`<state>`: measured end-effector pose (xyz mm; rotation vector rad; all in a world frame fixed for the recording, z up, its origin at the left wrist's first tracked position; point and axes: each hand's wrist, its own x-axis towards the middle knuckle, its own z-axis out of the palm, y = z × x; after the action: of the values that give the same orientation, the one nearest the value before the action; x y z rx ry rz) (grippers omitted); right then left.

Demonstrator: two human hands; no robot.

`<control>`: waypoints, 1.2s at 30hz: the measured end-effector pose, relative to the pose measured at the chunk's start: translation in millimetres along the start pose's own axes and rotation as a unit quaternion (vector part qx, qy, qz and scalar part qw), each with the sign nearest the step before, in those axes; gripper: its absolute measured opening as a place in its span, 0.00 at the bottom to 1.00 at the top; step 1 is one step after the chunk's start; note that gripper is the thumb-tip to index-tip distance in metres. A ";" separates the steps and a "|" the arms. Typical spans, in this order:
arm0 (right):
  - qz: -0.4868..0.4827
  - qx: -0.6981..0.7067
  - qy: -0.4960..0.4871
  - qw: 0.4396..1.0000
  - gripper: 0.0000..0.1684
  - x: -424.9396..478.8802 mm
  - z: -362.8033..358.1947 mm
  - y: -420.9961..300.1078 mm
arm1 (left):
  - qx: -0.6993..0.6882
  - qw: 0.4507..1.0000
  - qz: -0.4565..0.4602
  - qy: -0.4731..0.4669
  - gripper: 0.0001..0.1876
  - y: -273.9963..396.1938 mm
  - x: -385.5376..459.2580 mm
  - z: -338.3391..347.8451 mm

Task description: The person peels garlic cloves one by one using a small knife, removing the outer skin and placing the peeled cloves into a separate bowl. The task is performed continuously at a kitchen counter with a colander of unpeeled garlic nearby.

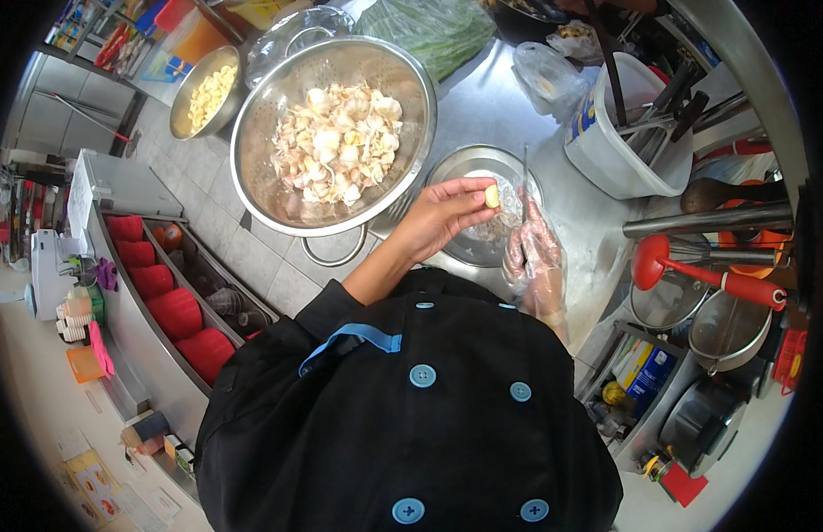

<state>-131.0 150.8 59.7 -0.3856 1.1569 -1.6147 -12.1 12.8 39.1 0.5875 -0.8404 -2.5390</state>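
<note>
Between the thumb and fingers of my left hand is a peeled garlic clove. My right hand, in a clear plastic glove, grips a knife whose narrow blade points away from me. Both hands are over a round metal bowl with papery skins at its bottom. To the left, a large steel colander holds a heap of unpeeled garlic. Beyond it, a smaller steel bowl contains peeled cloves.
A white plastic tub of utensils stands on the steel table at right. Bagged green vegetables lie at the back, near a crumpled plastic bag. A red ladle and strainers hang at right. Red cups fill a rack at left.
</note>
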 end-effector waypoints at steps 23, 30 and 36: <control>-0.034 -0.201 0.097 0.974 0.26 15.2 -44.6 36.4 | 0.716 0.582 0.284 0.261 0.10 223.3 -55.9 -109.1; -0.073 -0.296 0.061 0.951 0.30 15.5 -34.4 36.0 | 0.833 0.553 0.038 -0.008 0.05 129.8 -25.0 -106.9; -0.067 -0.269 0.057 0.959 0.29 14.1 -41.6 40.0 | 0.886 0.461 0.016 -0.047 0.09 118.8 -35.2 -109.7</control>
<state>-144.4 159.9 2.6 -0.7408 1.6917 -1.4289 100.6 -108.4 43.0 0.7568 -3.1970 -0.5320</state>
